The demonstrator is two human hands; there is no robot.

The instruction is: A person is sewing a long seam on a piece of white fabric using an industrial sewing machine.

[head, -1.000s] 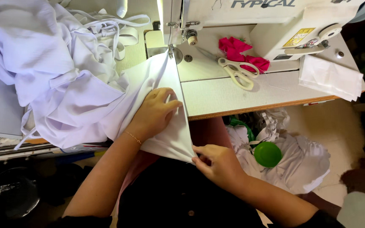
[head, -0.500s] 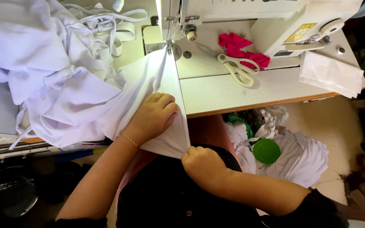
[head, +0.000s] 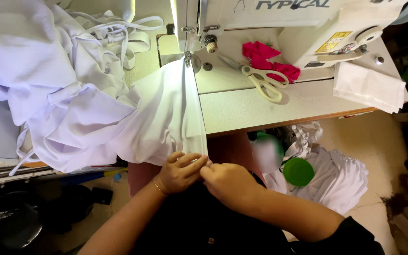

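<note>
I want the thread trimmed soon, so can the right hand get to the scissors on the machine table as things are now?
Probably yes. The scissors lie in the open on the table beside the pink cloth, with nothing over them. The right hand would first have to let go of the white fabric, which it pinches together with the left hand.

Bright light on top, dark below, with wide-lens bending at the edges.

The strongest light falls from above near the sewing machine (head: 279, 28), so the white fabric (head: 95, 104) is almost washed out on its upper folds and shows soft grey shadows in the creases. The pale worktop (head: 270, 104) is evenly lit, and the scissors (head: 263, 82) throw only a short, soft shadow. Under the worktop edge the picture becomes dim; the lower left corner is nearly black. The hands (head: 180, 172) are in medium light and stay sharp. One round patch beside the green lid (head: 298, 171) is blurred. Straight lines curve near the borders of the picture.
</note>
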